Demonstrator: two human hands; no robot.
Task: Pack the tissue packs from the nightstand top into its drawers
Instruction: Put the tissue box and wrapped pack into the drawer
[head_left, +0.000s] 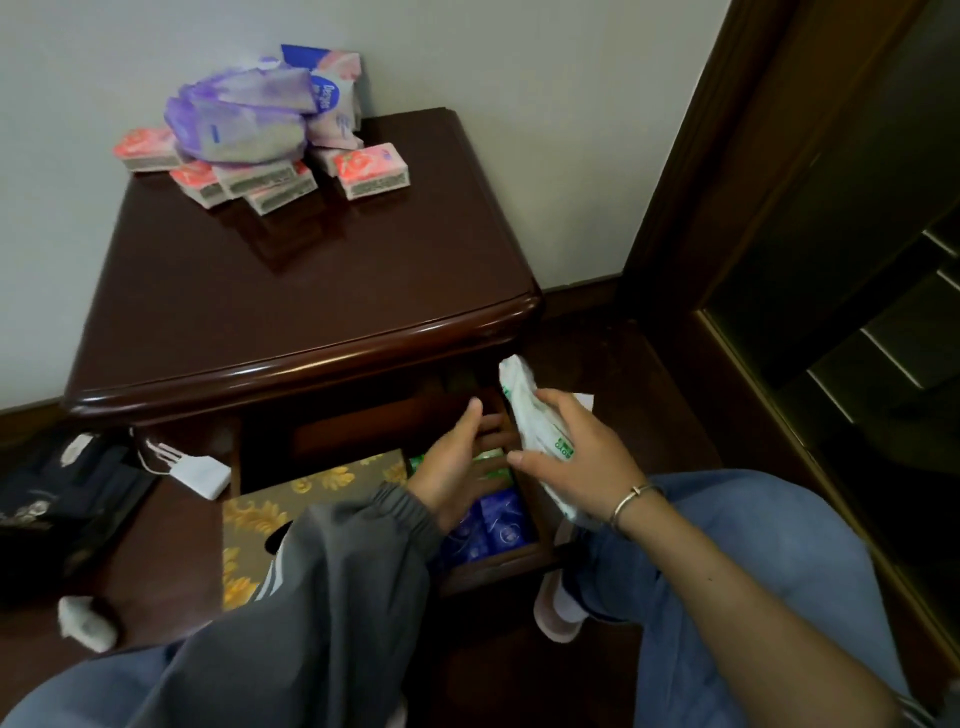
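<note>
A dark wooden nightstand (291, 291) fills the middle of the view. At its back left lies a heap of tissue packs (249, 130): purple bags on top, small pink packs beneath. The drawer (498, 564) below stands pulled out, with blue packs (498, 525) and green packs (493, 460) inside, beside a gold-patterned tissue box (270, 514). My right hand (576, 457) grips a white and green tissue pack (524, 410) over the drawer's right side. My left hand (452, 467) reaches into the drawer with fingers relaxed, holding nothing.
A white charger with cable (200, 475) and dark clothing (62, 499) lie on the floor at left. A dark wooden door frame (727, 182) stands to the right. My knees in blue jeans and a pink slipper (558, 613) are near the drawer front.
</note>
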